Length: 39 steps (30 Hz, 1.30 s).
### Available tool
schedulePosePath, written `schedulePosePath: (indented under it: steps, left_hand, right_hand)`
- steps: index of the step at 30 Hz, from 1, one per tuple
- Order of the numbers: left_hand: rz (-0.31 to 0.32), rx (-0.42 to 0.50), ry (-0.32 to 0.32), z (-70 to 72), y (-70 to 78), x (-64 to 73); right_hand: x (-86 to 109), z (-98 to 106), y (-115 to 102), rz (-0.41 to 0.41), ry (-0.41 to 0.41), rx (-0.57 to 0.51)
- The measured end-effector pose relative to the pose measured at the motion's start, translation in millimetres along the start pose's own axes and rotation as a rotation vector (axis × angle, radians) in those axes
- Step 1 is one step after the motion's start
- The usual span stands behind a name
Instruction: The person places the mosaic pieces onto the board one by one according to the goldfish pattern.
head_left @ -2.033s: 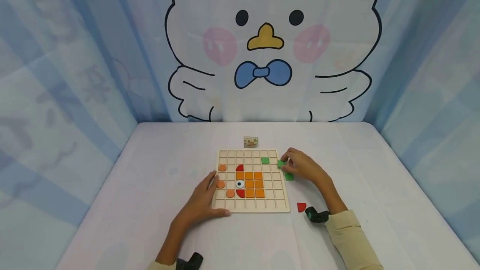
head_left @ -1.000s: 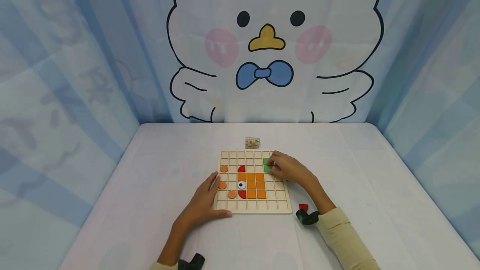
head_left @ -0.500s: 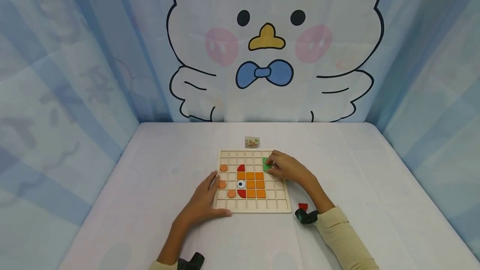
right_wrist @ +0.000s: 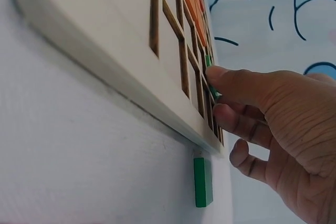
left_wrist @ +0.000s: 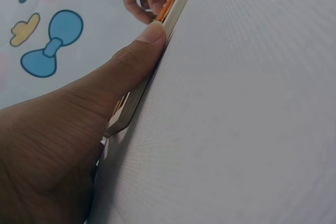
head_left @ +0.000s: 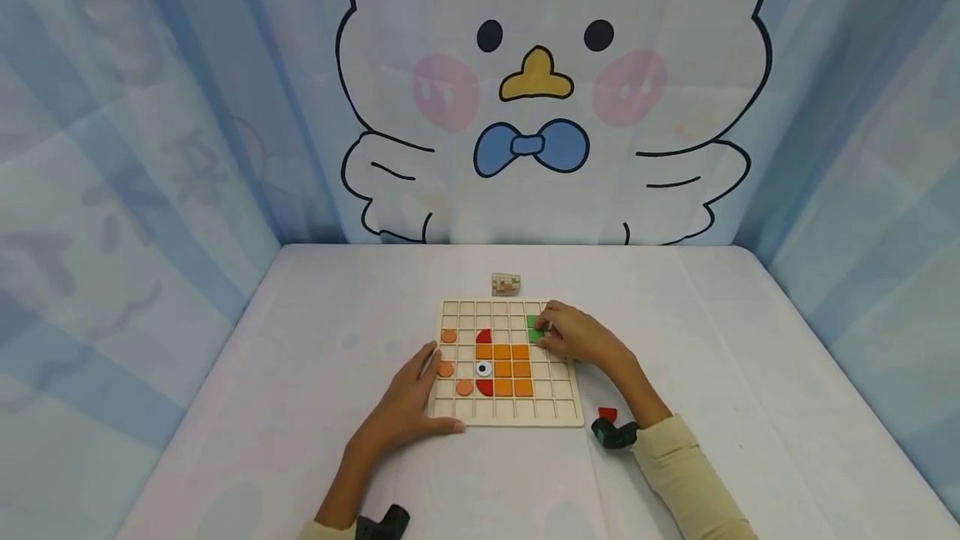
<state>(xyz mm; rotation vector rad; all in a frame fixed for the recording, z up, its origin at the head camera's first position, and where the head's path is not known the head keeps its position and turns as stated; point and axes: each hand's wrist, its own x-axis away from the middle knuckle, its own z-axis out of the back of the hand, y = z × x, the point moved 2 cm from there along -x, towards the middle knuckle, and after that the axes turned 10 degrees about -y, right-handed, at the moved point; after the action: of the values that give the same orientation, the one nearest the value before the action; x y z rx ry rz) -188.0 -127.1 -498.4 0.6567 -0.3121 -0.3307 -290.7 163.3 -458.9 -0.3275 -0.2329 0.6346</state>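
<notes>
A pale wooden grid board (head_left: 562,412) lies on the table. Its cells hold orange squares (head_left: 502,368), orange discs (head_left: 464,387), red quarter-rounds (head_left: 484,387) and an eye tile (head_left: 483,368). My right hand (head_left: 581,338) pinches a green square tile (head_left: 536,336) between thumb and fingers, at a cell just below another green tile (head_left: 532,321); the fingers partly cover both. My left hand (head_left: 405,398) rests against the board's left side, fingers extended, with the thumb (left_wrist: 149,38) along its front edge. In the right wrist view, a loose green tile (right_wrist: 200,182) lies beside the board.
A small patterned card (head_left: 506,284) lies behind the board. One red tile (head_left: 607,413) sits on the table to the right, partly hidden by the black device (head_left: 613,433) on my right wrist. Patterned curtains (head_left: 150,148) surround the table.
My right hand has moved left from beside the board's right edge, bringing a green tile to the cell below the first one. It barely moves over the last second. My left hand stays put.
</notes>
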Motion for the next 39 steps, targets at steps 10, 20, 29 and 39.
schedulePosePath:
  steps: [10,20,29,39]
  left_hand:
    - [-0.009,-0.01,0.005,-2.3,-1.5,-0.4]
    - [-0.007,-0.016,0.004,-0.8,-0.8,-0.5]
    - [-0.013,-0.014,0.009,-1.5,-1.3,-0.6]
    - [-0.006,-0.024,0.004,-0.1,0.1,-1.1]
  right_hand:
    - [2.2,-2,4,-0.013,0.008,-0.02]
    - [9.7,-2,6,-0.049,0.02,-0.027]
    - [23.7,-1,11,-0.084,0.027,-0.018]
    - [44.2,5,19,-0.126,0.048,-0.031]
